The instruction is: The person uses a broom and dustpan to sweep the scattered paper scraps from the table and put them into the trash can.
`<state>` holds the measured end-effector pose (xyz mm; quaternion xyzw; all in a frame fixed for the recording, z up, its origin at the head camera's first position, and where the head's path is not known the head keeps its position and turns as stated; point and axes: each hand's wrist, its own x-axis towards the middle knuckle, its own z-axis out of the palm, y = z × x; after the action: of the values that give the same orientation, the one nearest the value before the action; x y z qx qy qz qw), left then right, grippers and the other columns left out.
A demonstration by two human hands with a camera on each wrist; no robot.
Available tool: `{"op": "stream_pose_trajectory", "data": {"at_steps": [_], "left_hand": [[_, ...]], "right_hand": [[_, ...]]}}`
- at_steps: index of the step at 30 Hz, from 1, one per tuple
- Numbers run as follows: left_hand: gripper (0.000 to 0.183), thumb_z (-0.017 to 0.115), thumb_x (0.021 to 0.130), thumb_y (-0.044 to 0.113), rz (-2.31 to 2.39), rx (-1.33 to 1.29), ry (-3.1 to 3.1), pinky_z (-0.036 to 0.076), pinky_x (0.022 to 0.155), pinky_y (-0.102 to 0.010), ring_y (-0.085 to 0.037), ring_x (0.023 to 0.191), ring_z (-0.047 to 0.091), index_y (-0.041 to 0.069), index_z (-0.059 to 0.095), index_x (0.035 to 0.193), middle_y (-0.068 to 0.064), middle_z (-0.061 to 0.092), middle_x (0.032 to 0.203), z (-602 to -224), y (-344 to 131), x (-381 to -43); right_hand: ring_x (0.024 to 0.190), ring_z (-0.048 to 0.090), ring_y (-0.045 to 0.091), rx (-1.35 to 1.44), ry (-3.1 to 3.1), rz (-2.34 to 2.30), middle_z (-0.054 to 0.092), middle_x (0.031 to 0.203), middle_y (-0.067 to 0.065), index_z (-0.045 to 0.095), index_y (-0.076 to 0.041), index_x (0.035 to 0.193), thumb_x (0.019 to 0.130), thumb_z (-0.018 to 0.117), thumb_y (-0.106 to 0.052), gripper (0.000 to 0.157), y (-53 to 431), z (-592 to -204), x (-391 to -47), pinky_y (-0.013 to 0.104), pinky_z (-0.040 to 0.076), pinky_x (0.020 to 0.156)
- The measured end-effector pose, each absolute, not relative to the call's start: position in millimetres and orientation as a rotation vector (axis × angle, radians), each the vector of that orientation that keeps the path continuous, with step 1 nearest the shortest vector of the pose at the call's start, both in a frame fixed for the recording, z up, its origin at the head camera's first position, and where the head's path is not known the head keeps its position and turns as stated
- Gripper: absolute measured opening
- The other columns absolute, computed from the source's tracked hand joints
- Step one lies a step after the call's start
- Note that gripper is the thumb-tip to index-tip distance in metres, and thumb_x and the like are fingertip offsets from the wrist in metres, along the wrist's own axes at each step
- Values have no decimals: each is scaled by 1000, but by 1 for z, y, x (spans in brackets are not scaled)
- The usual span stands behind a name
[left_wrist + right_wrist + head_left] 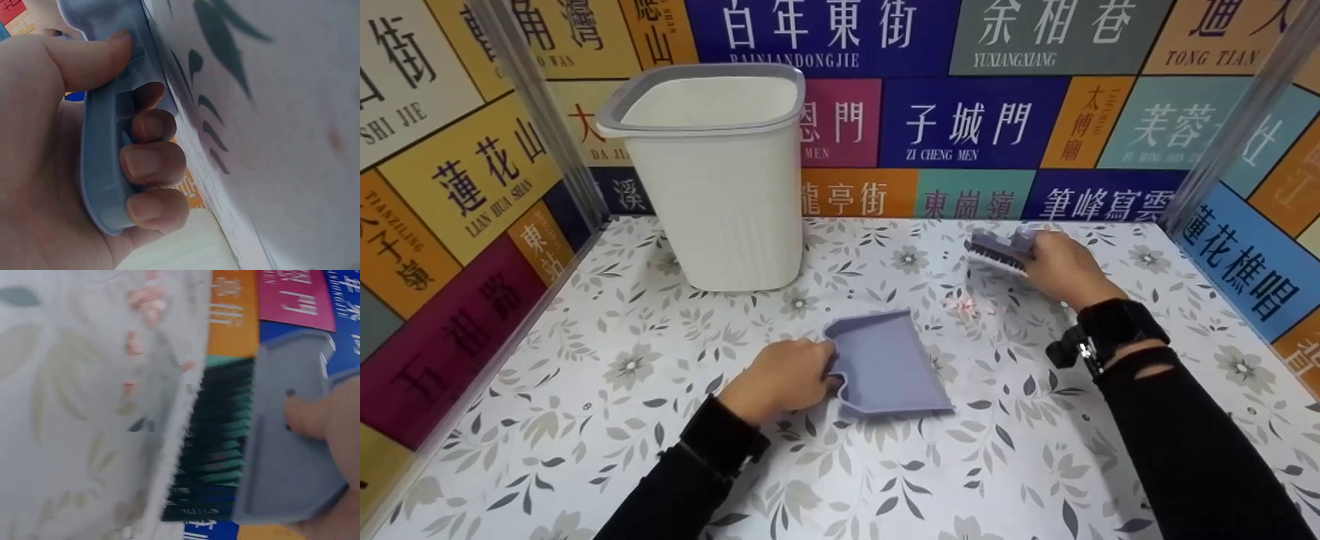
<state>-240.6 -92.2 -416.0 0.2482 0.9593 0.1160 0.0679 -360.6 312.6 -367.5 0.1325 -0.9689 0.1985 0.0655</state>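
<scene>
My left hand [791, 375] grips the handle of a grey-purple dustpan [889, 364], which lies on the table with its wide edge facing right. In the left wrist view, curled fingers [154, 163] wrap the dustpan handle [101, 163], and the thumb lies along its top. Farther back on the right, my right hand [1065, 266] holds a small grey hand brush [997, 247] with dark bristles. The bristles [216, 439] show beside the table surface in the right wrist view. Small pink-and-white scraps [966, 304] lie between the brush and the dustpan.
A tall white bin [720, 202] with a grey rim stands at the back left, its top uncovered. The table [607, 450] has a leaf-and-flower cover. Panels with printed signs [967, 120] enclose the back and sides.
</scene>
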Motion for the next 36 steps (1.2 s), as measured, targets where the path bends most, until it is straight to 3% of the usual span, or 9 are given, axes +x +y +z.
{"op": "stream_pose_trajectory", "data": {"at_steps": [5, 9, 13, 21, 29, 36], "left_hand": [[26, 70, 102, 34, 345, 751, 2891, 58, 82, -48, -27, 82, 66, 9, 65, 110, -2, 62, 84, -414, -93, -241], [25, 70, 102, 33, 332, 751, 2900, 58, 82, -48, -27, 82, 66, 9, 65, 109, -3, 62, 84, -413, -93, -242], [26, 70, 102, 33, 330, 753, 2901, 59, 82, -48, -27, 81, 66, 8, 66, 110, -3, 63, 84, -412, -93, -242], [25, 69, 102, 33, 332, 758, 2905, 59, 81, -49, -28, 81, 66, 10, 64, 106, -3, 62, 83, -414, -93, -241], [25, 70, 102, 33, 335, 743, 2897, 58, 79, -46, -24, 78, 63, 10, 66, 110, -1, 61, 83, -413, -92, -239], [24, 70, 101, 33, 338, 746, 2899, 58, 78, -45, -24, 78, 63, 10, 65, 108, -1, 61, 83, -414, -93, -239]], "right_hand": [[114, 61, 53, 362, -2862, 555, 64, 121, 31, 63, 8, 122, 91, 50, 10, 34, 309, -396, -369, 67, 50, 96], [113, 60, 55, 363, -2875, 606, 64, 117, 33, 60, 7, 111, 94, 47, 9, 22, 308, -404, -373, 67, 48, 98], [117, 60, 54, 341, -2906, 632, 64, 122, 33, 61, 7, 115, 100, 47, 5, 20, 305, -401, -375, 67, 47, 101], [106, 64, 52, 336, -2959, 655, 66, 111, 33, 59, 6, 105, 98, 47, 2, 14, 299, -399, -374, 65, 50, 93], [115, 63, 52, 400, -3031, 702, 64, 127, 37, 63, 12, 123, 99, 51, 0, 29, 292, -390, -368, 66, 47, 104], [107, 66, 49, 454, -3060, 725, 67, 120, 36, 65, 9, 119, 99, 55, 0, 24, 288, -388, -361, 65, 50, 98]]}}
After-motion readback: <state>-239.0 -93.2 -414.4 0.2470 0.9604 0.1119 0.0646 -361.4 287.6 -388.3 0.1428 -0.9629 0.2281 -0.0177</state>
